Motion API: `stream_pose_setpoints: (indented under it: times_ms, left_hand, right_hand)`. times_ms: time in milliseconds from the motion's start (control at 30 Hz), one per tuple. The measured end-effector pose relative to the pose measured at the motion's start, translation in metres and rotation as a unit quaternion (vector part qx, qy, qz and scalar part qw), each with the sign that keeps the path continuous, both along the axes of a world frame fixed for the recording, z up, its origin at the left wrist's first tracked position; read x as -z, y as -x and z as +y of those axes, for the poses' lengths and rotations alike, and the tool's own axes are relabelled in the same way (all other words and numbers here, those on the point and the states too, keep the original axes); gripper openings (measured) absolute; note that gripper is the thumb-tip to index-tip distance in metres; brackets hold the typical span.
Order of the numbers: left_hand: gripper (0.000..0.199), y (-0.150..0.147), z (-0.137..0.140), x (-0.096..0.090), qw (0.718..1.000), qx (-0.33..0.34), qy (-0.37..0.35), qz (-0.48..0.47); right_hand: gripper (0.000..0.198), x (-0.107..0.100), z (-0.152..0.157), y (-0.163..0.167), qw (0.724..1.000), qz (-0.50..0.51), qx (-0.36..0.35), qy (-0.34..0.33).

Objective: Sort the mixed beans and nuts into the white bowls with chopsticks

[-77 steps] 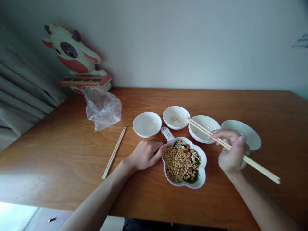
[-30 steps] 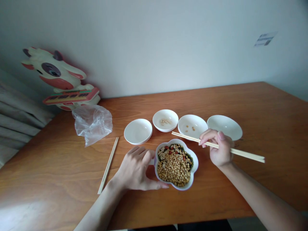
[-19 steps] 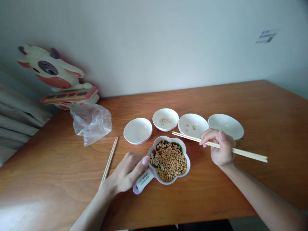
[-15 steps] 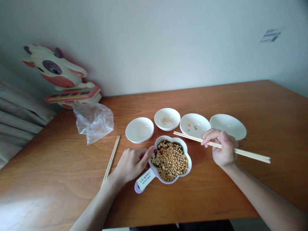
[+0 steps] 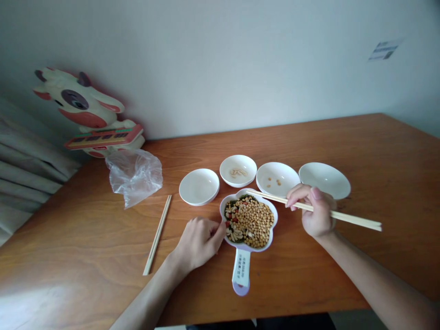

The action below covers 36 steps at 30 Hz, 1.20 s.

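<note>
A flower-shaped bowl with a handle (image 5: 245,270) stands on the table, filled with yellow soybeans, pale nuts, some red pieces and something green. My left hand (image 5: 202,240) is closed at its left rim, thumb and fingers pinching the edge. In my right hand (image 5: 316,208) is a pair of wooden chopsticks (image 5: 354,218), pointing left; their tips lie over the bowl's far rim, close together, with nothing seen between them. Beyond are a white bowl holding pale slivers (image 5: 238,183) and a white bowl with a few tan pieces (image 5: 277,190).
One white bowl (image 5: 199,187) stands at the left of the row, another white bowl (image 5: 325,178) at the right. A second pair of chopsticks (image 5: 158,234) lies left of my hand. A clear plastic bag (image 5: 135,176) rests before a cow-shaped toy keyboard (image 5: 99,114).
The flower-shaped bowl has turned, its handle swinging from lower left to pointing nearly straight toward me. My left hand has moved right with its rim. The right hand has barely shifted.
</note>
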<state>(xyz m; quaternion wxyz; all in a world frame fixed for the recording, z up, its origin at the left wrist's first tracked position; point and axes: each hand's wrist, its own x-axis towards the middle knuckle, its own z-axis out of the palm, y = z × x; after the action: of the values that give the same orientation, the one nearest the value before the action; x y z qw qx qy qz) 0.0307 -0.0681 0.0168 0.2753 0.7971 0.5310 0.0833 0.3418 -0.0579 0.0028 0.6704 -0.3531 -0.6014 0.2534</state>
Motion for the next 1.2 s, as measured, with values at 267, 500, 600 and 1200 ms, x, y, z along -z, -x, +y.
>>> stream_pose_setpoints:
  times_ms: [267,500,600,1200]
  left_hand:
    - [0.038,0.0,0.012,0.01,0.99,-0.091,-0.103,-0.034]
    - [0.034,-0.003,0.005,0.013,0.986,-0.078,-0.046,-0.138]
    - [0.056,-0.002,0.001,0.01,0.981,-0.061,0.015,-0.182]
    - [0.034,0.007,0.001,0.003,0.949,-0.103,0.196,-0.225]
  right_hand:
    - [0.056,-0.002,-0.002,0.002,1.0,-0.005,-0.008,0.001]
    - [0.057,0.002,0.0,0.001,1.0,-0.009,-0.012,-0.009]
    - [0.057,0.0,0.0,0.001,1.0,-0.008,-0.003,-0.007]
    - [0.057,-0.001,-0.002,0.0,1.0,-0.015,-0.01,-0.003]
